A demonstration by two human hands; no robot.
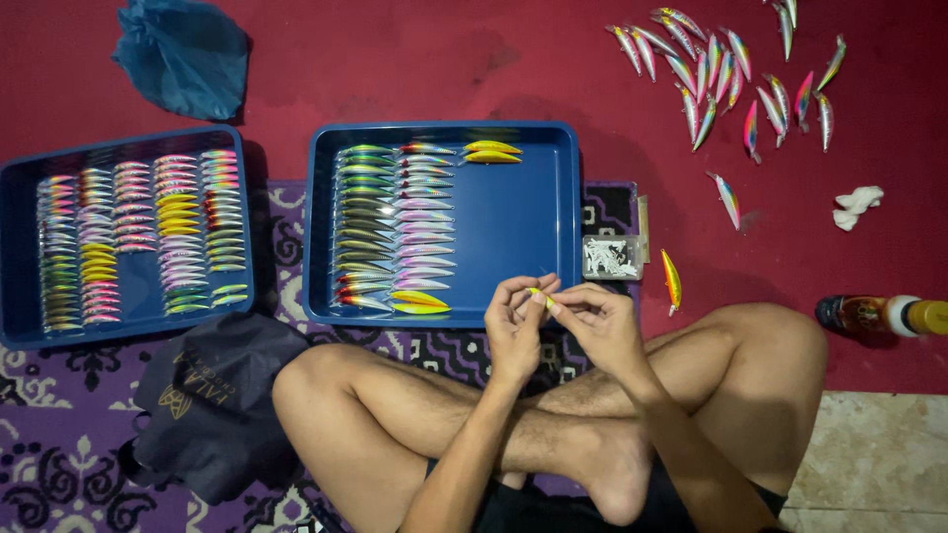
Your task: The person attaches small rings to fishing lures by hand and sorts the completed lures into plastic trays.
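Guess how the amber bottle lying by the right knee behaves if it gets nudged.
The amber bottle lies on its side on the red floor, so it would probably roll rather than tip. It looks rigid and round-bodied, likely smooth to grip. How full it is cannot be judged, so weight is uncertain.

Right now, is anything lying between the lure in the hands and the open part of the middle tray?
Nothing visible. The left hand and right hand pinch the lure right at the near rim of the middle tray, whose right half is bare. The small box sits off to the right.
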